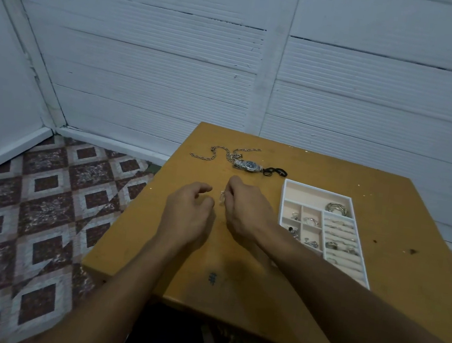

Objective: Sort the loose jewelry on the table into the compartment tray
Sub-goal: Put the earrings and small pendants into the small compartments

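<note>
I am holding both hands over the worn yellow-brown wooden table (pixel 272 314), close together near its middle. My right hand (pixel 244 210) is curling its fingers and pinching a tiny pale silvery piece of jewelry (pixel 222 198), which is hanging just above the tabletop; it is too small for me to tell what kind it is. My left hand (pixel 188 213) is hovering just beside it with fingers loosely bent and apart, gripping nothing that I can see.

The white compartment tray with pale pink lining (pixel 318 187) is lying to the right of my right hand, my forearm crossing its near corner. A chunky silver bangle (pixel 337 209) is sitting in its long far section, small silver pieces are lying in the square cells, and rings are standing in the ridged slots.

Farther away, a silver link chain (pixel 215 154) is sprawling loose, touching a steel wristwatch with a dark blue dial (pixel 249 165), with a black cord loop (pixel 274 172) just beside the watch.
</note>
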